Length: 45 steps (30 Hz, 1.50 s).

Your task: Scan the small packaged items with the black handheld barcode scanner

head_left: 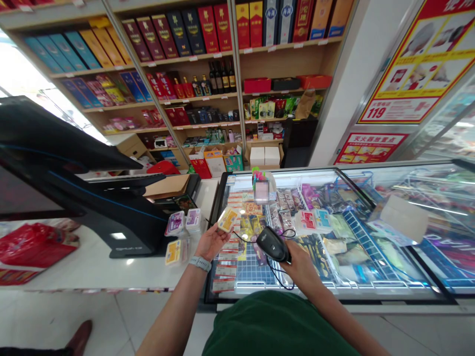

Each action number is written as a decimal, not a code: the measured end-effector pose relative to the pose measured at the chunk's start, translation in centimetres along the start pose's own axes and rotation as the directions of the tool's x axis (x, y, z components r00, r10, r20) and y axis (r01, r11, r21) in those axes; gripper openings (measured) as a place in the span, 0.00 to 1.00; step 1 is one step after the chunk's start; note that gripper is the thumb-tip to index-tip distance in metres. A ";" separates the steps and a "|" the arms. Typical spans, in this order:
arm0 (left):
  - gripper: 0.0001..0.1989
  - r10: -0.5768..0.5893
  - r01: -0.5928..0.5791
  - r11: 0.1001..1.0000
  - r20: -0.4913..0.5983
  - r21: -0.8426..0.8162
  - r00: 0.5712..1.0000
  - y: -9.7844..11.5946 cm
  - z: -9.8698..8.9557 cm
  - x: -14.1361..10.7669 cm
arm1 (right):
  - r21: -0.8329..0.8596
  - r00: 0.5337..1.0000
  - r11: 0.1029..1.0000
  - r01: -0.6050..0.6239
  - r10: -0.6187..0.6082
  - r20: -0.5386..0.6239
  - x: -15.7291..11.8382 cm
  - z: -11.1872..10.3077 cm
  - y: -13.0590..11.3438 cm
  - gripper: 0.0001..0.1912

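Observation:
My left hand (211,242), with a pale band at the wrist, holds a small yellow-labelled pack (227,219) over the freezer's left edge. To its right, my right hand (297,261) grips a black handheld scanner (272,243), whose cable loops below and around it. Beyond my hands, packs with red and blue labels (313,220) rest on the freezer's glass top. On the white counter at the left sit clear packs with purple labels (184,221) and a yellow-labelled one (175,251).
A black checkout terminal (137,212) stands on the counter, beside a red bag (35,249). An open white box (399,220) lies on the freezer's right part. Shelves (193,58) of boxes and bottles rise behind. A person's shoe (80,337) shows at bottom left.

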<state>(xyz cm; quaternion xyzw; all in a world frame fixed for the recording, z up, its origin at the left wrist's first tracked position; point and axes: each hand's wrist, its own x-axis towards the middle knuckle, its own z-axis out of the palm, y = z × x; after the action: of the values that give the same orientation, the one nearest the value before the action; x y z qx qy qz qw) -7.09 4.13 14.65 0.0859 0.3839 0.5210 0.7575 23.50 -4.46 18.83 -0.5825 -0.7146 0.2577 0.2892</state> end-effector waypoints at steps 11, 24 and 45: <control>0.16 -0.008 0.008 1.000 0.031 -0.001 0.999 -0.1 0.8 -0.3 | -0.115 0.980 0.977 0.181 -0.189 -0.056 1.0 1.2 -0.3 0.27; 0.18 -0.023 0.023 1.000 0.037 -0.002 0.999 -0.3 0.9 -0.5 | -0.133 0.993 0.985 0.114 -0.117 -0.010 0.0 1.7 -0.2 0.24; 0.17 -0.073 0.074 0.997 0.069 -0.008 0.995 -0.9 0.8 0.0 | -0.128 0.998 0.991 0.049 -0.045 0.036 0.3 2.0 -0.7 0.21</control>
<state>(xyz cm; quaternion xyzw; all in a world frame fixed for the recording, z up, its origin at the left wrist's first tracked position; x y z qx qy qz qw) -5.90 3.95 14.71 0.0853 0.3577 0.4915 0.7894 21.56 -4.41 17.96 -0.5785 -0.7481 0.2137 0.2450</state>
